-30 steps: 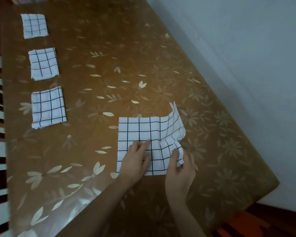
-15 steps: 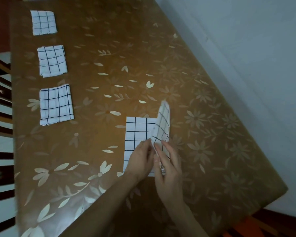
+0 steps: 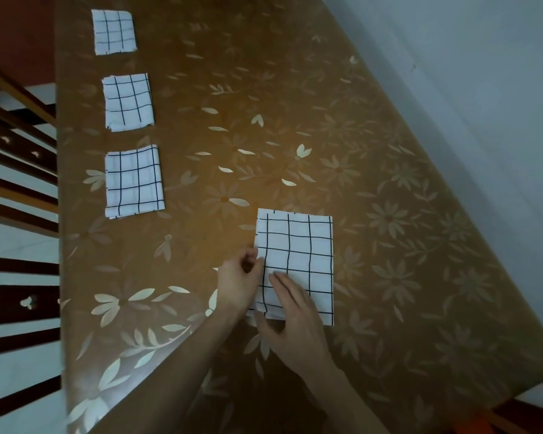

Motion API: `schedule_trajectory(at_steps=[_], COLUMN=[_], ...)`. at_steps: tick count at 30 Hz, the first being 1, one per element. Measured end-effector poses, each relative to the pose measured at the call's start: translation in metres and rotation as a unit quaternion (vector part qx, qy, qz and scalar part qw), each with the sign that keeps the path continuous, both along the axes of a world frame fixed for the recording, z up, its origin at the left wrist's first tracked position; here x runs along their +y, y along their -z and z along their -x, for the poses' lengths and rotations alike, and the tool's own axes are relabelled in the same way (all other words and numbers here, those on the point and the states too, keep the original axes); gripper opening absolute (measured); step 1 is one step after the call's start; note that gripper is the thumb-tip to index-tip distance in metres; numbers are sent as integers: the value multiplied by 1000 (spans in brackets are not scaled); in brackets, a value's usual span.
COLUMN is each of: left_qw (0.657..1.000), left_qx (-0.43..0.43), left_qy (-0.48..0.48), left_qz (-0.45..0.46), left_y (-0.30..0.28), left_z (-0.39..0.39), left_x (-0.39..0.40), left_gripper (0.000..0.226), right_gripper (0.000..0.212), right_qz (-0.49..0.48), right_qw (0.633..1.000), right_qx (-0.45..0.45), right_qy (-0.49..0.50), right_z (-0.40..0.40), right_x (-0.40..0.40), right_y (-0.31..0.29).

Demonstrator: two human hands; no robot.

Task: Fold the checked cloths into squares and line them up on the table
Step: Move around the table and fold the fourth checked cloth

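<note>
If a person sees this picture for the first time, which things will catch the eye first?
First, both hands, the left hand and right hand, on the half-folded checked cloth near the table's near edge. Then the three folded squares in a row along the left side.

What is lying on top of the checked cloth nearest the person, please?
The right hand rests flat on the cloth, and the left hand pinches its left edge. The cloth's layers beneath are hidden.
</note>
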State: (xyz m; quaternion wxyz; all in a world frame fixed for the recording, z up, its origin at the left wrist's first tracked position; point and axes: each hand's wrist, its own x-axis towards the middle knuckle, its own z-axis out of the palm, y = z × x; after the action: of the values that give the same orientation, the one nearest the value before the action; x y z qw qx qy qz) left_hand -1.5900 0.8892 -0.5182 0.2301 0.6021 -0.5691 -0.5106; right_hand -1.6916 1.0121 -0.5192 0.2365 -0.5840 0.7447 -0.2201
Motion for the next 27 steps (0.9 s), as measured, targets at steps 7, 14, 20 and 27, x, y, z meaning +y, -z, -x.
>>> schedule_trajectory(at_steps=[7,14,20,27], left_qw=[992,949,864,817], left_qx=[-86,-227,-297,-343], left_qy=[-13,30,228,362], left_qz=[95,216,337,289], left_y=[10,11,24,43], left_z=[5,6,8,3], left_x=[-1,12,48,59], left_gripper=[20,34,41,61], right_gripper=[56,61,57,61], right_qz=[2,-33,-24,-45], right_qw=[993,975,978,972], right_qx=[91,219,190,215], right_qy=[78,31,86,-81], right_z=[62,72,55,91], right_x=[-3,0,-1,12], right_y=[20,40,32,36])
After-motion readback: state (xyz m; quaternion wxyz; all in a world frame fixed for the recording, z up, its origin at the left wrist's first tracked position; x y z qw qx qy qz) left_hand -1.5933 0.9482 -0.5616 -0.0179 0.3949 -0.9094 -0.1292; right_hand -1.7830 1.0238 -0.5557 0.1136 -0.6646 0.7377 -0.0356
